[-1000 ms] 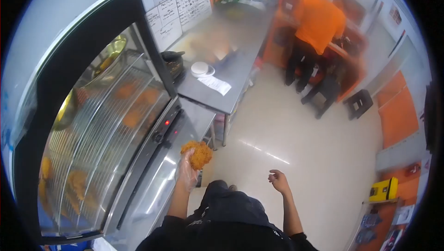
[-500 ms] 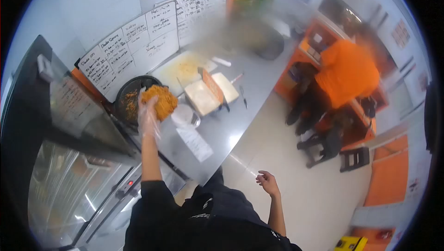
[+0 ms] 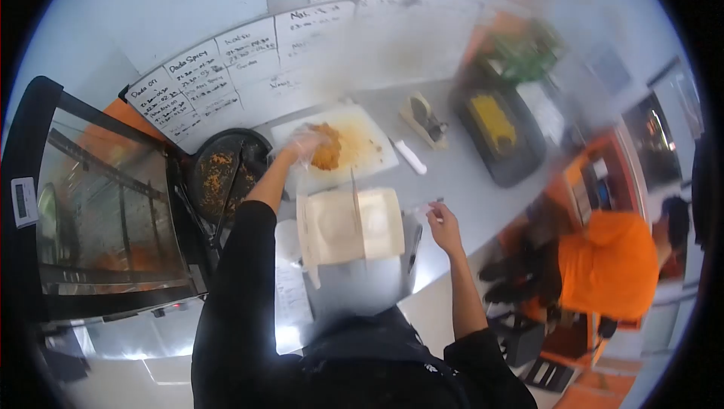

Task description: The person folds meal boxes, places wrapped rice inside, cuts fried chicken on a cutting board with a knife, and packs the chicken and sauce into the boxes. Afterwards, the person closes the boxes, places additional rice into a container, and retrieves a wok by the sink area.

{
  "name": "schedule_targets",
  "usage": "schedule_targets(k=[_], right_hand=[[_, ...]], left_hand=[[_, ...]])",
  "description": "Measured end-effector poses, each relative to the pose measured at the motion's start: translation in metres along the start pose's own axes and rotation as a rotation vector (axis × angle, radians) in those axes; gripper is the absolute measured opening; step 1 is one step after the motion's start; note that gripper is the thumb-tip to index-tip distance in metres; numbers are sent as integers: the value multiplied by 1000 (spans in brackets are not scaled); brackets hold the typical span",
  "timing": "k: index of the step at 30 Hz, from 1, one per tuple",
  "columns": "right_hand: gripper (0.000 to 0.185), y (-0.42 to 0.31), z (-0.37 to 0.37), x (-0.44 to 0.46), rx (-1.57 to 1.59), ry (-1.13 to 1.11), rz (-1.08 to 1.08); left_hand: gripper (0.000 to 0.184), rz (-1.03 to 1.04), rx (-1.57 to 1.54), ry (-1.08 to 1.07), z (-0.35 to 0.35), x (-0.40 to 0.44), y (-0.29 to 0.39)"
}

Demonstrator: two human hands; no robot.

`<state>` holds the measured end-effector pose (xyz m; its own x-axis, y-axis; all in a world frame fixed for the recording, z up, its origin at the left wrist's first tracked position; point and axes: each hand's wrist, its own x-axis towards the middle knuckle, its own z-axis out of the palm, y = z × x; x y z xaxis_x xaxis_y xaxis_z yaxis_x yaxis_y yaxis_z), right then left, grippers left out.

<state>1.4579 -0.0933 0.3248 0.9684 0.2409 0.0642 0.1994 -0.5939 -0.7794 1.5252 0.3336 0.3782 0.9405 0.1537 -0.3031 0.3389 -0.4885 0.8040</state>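
My left hand [image 3: 308, 142], in a clear plastic glove, grips a brown piece of fried chicken [image 3: 327, 154] against the white cutting board [image 3: 371, 124]. Its fingers are partly blurred. Over the steel counter, my right hand [image 3: 445, 226] has its fingers curled in beside a slim marker [image 3: 419, 208]; whether they pinch it is unclear. Between my hands stands an open cardboard food box [image 3: 329, 237]. A white-handled knife [image 3: 411, 158] lies at the board's right edge. Left of the board sits a round black pan [image 3: 220, 140] with orange crumbs and tongs in it.
A black tub [image 3: 507, 170] with yellow content stands at the back right, near a small cutter-like tool [image 3: 424, 119]. A glass display case [image 3: 113, 205] borders the left side. A person in an orange shirt [image 3: 608, 266] bends at the right. Whiteboards [image 3: 249, 62] line the wall.
My left hand has carried the fried chicken from above the pan to the cutting board. My right hand has risen from beside my body to the counter by the marker. The view has turned.
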Motion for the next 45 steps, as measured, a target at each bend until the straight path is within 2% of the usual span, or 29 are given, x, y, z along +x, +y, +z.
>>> schedule_targets(k=[1,2,3,4,7,9,10,12,13,15,18,21,24,27,28,29,36,39,42,45], right_hand=[[32,-3,9,40,28,-5,-10],[34,3,19,75,-70,12,-122],[37,13,34,108,-164,31,-233],[39,14,46,133,-254,56,-340],[51,18,72,173,-509,-174,-171],[53,20,83,191,-499,-199,-167],[54,22,87,198,-498,-215,-166],[56,30,90,198,-509,-116,-153],[57,32,90,201,-513,-61,-147],[58,38,86,210,-496,-150,-119],[60,36,77,211,-354,-213,-59],[59,27,65,212,-254,-238,-59],[48,31,55,200,-69,-285,-66],[40,14,40,183,104,-379,35],[40,5,38,175,148,-417,86],[40,3,40,169,147,-409,6],[43,-19,59,164,154,-429,15],[44,-9,69,159,159,-404,7],[44,-1,77,153,103,-445,29],[42,-8,81,153,119,-579,72]], left_hand=[[50,-23,89,-5,4,26,-12],[51,-52,180,-21,9,46,-23],[49,26,274,-31,14,58,-34],[52,-5,269,-39,12,58,-32],[61,-78,317,-85,12,68,-43],[69,-115,438,-121,6,86,-87],[73,-177,433,-133,0,79,-75],[81,-301,419,-169,-18,45,-27],[81,-304,437,-78,-19,37,-21],[83,-307,475,101,-16,18,-16],[84,-304,652,44,-6,-3,7],[71,-302,595,112,8,-1,13],[68,-247,608,203,17,0,21],[69,-86,633,112,18,4,46],[69,-46,672,107,23,11,49],[69,-8,711,102,31,20,52],[69,120,797,69,35,50,68],[74,69,668,21,10,42,60],[76,-172,518,82,-6,28,71],[77,-142,598,79,-7,28,50]])
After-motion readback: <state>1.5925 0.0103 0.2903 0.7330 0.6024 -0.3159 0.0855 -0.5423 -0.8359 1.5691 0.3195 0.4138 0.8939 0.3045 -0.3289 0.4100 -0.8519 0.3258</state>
